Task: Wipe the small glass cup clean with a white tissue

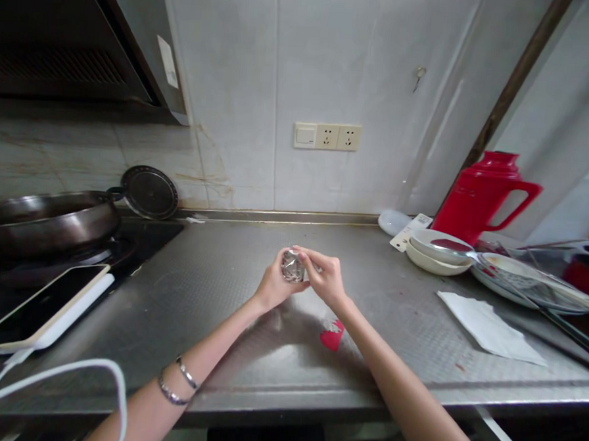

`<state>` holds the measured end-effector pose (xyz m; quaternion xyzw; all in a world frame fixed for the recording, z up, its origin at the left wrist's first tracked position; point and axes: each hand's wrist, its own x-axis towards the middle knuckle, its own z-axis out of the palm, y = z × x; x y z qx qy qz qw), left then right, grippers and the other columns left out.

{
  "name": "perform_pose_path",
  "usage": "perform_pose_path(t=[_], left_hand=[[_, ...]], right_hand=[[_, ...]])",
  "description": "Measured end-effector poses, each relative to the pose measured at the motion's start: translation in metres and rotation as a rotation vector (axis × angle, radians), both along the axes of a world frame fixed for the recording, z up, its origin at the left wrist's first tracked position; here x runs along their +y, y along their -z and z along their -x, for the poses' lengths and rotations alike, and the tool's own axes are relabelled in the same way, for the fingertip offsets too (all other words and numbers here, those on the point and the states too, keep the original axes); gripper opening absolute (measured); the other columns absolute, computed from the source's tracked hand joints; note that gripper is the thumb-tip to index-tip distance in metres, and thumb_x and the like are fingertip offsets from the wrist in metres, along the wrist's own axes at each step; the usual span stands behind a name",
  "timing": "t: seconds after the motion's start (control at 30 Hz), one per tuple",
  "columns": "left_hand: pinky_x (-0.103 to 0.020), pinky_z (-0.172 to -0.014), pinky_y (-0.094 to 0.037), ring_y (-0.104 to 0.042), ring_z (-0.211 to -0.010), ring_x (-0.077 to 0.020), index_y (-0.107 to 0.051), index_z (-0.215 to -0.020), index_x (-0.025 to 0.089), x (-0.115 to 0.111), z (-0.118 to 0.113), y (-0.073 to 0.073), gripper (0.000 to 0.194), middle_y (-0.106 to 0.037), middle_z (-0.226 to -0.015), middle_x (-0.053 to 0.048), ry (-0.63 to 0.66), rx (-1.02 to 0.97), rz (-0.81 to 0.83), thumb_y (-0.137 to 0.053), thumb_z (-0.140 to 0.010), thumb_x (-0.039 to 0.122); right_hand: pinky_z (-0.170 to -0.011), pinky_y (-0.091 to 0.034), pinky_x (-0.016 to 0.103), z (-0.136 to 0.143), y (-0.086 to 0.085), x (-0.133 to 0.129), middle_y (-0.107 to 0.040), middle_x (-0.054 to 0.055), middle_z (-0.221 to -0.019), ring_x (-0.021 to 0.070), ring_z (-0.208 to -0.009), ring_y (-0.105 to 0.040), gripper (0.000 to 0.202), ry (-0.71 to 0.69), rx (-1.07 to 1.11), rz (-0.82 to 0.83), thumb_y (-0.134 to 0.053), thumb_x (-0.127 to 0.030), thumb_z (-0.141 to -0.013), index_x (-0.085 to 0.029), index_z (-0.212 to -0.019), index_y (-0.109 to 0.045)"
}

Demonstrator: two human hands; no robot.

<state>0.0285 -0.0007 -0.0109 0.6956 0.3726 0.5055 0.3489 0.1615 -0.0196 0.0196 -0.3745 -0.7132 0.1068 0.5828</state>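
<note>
Above the steel counter (233, 257), my left hand (274, 284) is closed around a small round thing with a shiny silver, foil-like top (293, 266). Its kind I cannot make out. The fingers of my right hand (327, 275) pinch at its right edge, and what lies between those fingertips is too small to tell. On the counter below my right wrist lies a torn scrap of red and silver wrapper (332, 335).
To the left are a large pan (52, 224) on the stove, a round black lid (149, 192) against the wall, and a tablet (40, 306) with a white cable (84, 365). To the right stand stacked bowls (438, 254), plates (513, 278), a red thermos (483, 197) and a white napkin (489, 328).
</note>
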Motion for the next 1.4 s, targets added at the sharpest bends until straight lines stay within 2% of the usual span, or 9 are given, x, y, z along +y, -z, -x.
perform_pose_path(t=[0.13, 0.3, 0.37, 0.6, 0.7, 0.87, 1.03, 1.17, 1.4], left_hand=[[-0.023, -0.056, -0.050, -0.061, -0.073, -0.0146, -0.043, -0.121, 0.018, 0.002, 0.002, 0.001, 0.075, -0.064, -0.095, -0.004, -0.001, -0.017, 0.062, -0.079, -0.058, 0.036], [-0.016, -0.040, -0.043, -0.054, -0.056, -0.0090, -0.051, -0.109, 0.017, 0.000, 0.000, -0.005, 0.063, -0.060, -0.077, 0.001, 0.003, -0.043, 0.122, -0.079, -0.057, 0.042], [-0.015, -0.037, -0.042, -0.051, -0.052, -0.0084, -0.052, -0.108, 0.018, -0.001, 0.000, -0.006, 0.063, -0.058, -0.072, 0.003, 0.005, -0.050, 0.135, -0.078, -0.057, 0.044], [-0.016, -0.036, -0.044, -0.057, -0.059, -0.0113, -0.052, -0.106, 0.017, 0.002, 0.002, -0.006, 0.061, -0.061, -0.081, 0.000, 0.027, -0.101, 0.161, -0.078, -0.058, 0.044], [-0.017, -0.034, -0.044, -0.056, -0.057, -0.0109, -0.052, -0.106, 0.017, 0.004, 0.003, -0.006, 0.059, -0.062, -0.082, -0.001, 0.013, -0.118, 0.186, -0.077, -0.060, 0.045], [-0.016, -0.034, -0.043, -0.054, -0.053, -0.0093, -0.053, -0.103, 0.017, 0.003, 0.001, -0.006, 0.060, -0.059, -0.074, 0.001, -0.026, -0.087, 0.175, -0.080, -0.056, 0.043], [-0.018, -0.034, -0.045, -0.054, -0.052, -0.0100, -0.052, -0.104, 0.017, -0.001, -0.002, -0.009, 0.063, -0.058, -0.070, 0.002, -0.008, -0.125, 0.220, -0.080, -0.055, 0.043], [-0.018, -0.034, -0.044, -0.054, -0.052, -0.0098, -0.052, -0.101, 0.015, -0.001, 0.000, -0.016, 0.058, -0.058, -0.071, 0.001, -0.007, -0.199, 0.310, -0.077, -0.059, 0.047], [-0.015, -0.035, -0.041, -0.052, -0.051, -0.0082, -0.053, -0.102, 0.016, 0.000, 0.000, -0.012, 0.058, -0.060, -0.073, 0.001, -0.052, -0.095, 0.217, -0.080, -0.056, 0.040]], right_hand=[[-0.080, -0.053, 0.029, -0.003, -0.004, -0.005, -0.073, 0.004, -0.097, 0.0216, -0.090, -0.069, 0.026, -0.058, 0.009, -0.018, -0.051, -0.033, -0.088, -0.023, -0.091, -0.074], [-0.072, -0.055, 0.029, -0.008, -0.005, 0.004, -0.074, 0.004, -0.095, 0.0221, -0.085, -0.070, 0.030, 0.157, 0.171, 0.050, -0.050, -0.039, -0.088, -0.022, -0.094, -0.073], [-0.077, -0.055, 0.031, -0.007, -0.002, 0.007, -0.073, 0.004, -0.098, 0.0231, -0.089, -0.069, 0.026, 0.146, 0.147, 0.035, -0.053, -0.038, -0.086, -0.023, -0.094, -0.073], [-0.083, -0.055, 0.034, 0.001, 0.000, -0.002, -0.073, 0.003, -0.097, 0.0230, -0.092, -0.069, 0.018, 0.012, 0.048, -0.070, -0.057, -0.030, -0.084, -0.025, -0.088, -0.074], [-0.079, -0.056, 0.032, 0.001, -0.003, -0.005, -0.074, 0.003, -0.093, 0.0228, -0.088, -0.070, 0.019, -0.017, 0.033, -0.055, -0.057, -0.031, -0.084, -0.025, -0.086, -0.074], [-0.073, -0.056, 0.031, -0.003, -0.001, 0.005, -0.074, 0.004, -0.091, 0.0232, -0.084, -0.070, 0.024, 0.144, 0.178, 0.013, -0.056, -0.037, -0.085, -0.022, -0.088, -0.074], [-0.071, -0.057, 0.031, 0.000, 0.006, 0.008, -0.073, 0.003, -0.094, 0.0238, -0.084, -0.070, 0.021, 0.094, 0.128, 0.026, -0.057, -0.033, -0.084, -0.024, -0.091, -0.074], [-0.073, -0.056, 0.032, 0.004, 0.007, 0.002, -0.073, 0.003, -0.097, 0.0232, -0.085, -0.070, 0.020, 0.075, 0.033, -0.053, -0.056, -0.030, -0.085, -0.026, -0.092, -0.074], [-0.074, -0.056, 0.031, -0.001, 0.003, 0.004, -0.073, 0.003, -0.094, 0.0221, -0.084, -0.070, 0.021, 0.138, 0.091, -0.091, -0.055, -0.030, -0.086, -0.024, -0.093, -0.074]])
